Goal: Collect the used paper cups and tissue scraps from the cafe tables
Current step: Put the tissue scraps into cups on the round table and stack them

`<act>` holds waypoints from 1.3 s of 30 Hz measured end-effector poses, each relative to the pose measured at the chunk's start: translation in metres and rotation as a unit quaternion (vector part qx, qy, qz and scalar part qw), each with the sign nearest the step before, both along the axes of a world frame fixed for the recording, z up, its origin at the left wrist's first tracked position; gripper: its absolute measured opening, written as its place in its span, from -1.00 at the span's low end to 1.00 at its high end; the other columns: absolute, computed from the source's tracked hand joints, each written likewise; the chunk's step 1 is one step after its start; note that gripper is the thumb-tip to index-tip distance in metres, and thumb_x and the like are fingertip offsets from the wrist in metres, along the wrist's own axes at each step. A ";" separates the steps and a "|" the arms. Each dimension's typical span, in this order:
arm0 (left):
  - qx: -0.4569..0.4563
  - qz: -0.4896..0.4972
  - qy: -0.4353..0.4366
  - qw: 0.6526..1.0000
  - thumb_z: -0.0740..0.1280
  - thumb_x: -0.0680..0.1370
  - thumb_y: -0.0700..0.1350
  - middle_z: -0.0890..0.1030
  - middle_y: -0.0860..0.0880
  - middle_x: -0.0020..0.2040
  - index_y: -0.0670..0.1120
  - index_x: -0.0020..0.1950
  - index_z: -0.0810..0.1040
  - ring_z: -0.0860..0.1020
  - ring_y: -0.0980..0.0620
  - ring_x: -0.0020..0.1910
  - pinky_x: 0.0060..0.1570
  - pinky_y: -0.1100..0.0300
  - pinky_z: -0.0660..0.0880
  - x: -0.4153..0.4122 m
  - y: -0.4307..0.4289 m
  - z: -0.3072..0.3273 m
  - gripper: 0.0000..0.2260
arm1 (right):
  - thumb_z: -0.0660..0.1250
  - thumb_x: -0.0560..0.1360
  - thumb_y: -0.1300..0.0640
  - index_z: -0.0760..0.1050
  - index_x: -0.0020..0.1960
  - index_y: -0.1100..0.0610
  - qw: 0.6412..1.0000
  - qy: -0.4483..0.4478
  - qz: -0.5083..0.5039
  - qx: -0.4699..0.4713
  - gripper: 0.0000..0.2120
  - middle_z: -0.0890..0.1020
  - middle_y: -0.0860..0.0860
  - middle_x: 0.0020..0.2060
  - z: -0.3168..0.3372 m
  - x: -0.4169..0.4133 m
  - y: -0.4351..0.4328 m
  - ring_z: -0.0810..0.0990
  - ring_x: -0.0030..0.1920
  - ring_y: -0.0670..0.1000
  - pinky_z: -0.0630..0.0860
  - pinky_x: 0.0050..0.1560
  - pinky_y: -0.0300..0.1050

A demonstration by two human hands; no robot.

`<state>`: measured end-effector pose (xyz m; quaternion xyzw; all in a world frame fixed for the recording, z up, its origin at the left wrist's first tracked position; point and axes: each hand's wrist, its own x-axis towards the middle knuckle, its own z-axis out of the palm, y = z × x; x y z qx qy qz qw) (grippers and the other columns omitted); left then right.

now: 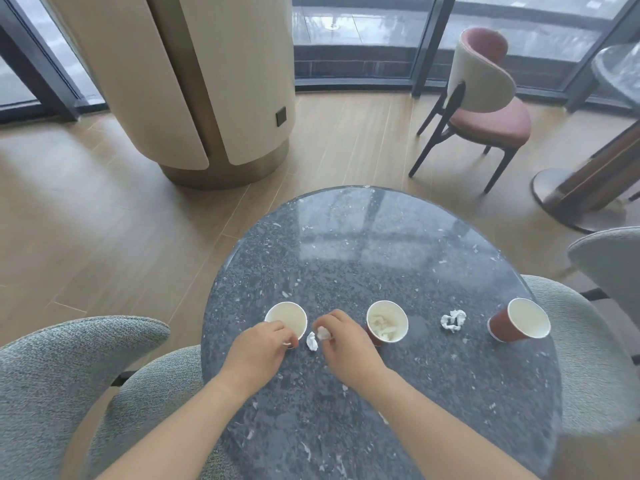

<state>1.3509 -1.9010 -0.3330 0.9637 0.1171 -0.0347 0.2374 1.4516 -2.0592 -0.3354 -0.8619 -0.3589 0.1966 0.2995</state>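
Wide cream-panelled round column point(207, 81) is set on a bronze base, with a dark square plate point(281, 116) fixed low on it. Pink-cushioned chair with cream curved back and dark legs point(485, 109) is placed near dark-framed glazing point(363, 36). One grey-green fabric armchair point(52, 375) is seen at left, another grey-green armchair point(581, 323) at right. Light wood-plank floor point(104, 220) is laid throughout.

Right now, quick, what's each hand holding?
Left hand: fingers curled round the leftmost paper cup, holding it.
Right hand: pinching a tissue scrap.
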 end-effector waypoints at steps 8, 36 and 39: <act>-0.011 0.008 0.012 1.000 0.28 0.49 -0.17 0.62 0.17 -0.01 0.07 0.00 0.56 0.52 0.07 0.05 -0.13 0.17 0.43 -0.022 -0.014 -0.004 -0.83 | 0.36 0.43 0.21 0.45 0.15 0.06 0.997 0.014 -0.027 0.070 -0.70 0.56 -0.04 -0.04 0.012 -0.015 0.004 0.48 -0.13 -0.11 0.47 -0.01 -0.18; -0.073 0.096 0.003 0.993 0.48 0.33 0.14 0.31 0.09 0.36 -0.02 0.44 0.22 0.34 0.05 0.32 0.22 0.16 0.37 0.020 0.011 -0.019 -0.22 | 0.28 0.46 0.25 0.44 0.23 0.12 0.999 0.001 0.005 -0.046 -0.66 0.50 -0.03 0.21 -0.037 0.008 -0.001 0.48 0.18 0.00 0.35 0.15 -0.22; -0.094 0.117 -0.001 0.989 0.51 0.31 0.10 0.32 0.08 0.34 -0.02 0.42 0.26 0.35 0.02 0.30 0.22 0.18 0.35 0.032 0.018 -0.020 -0.24 | 0.27 0.47 0.23 0.44 0.24 0.13 0.998 0.006 0.016 -0.064 -0.66 0.48 -0.02 0.22 -0.043 0.014 0.008 0.46 0.21 0.03 0.36 0.17 -0.17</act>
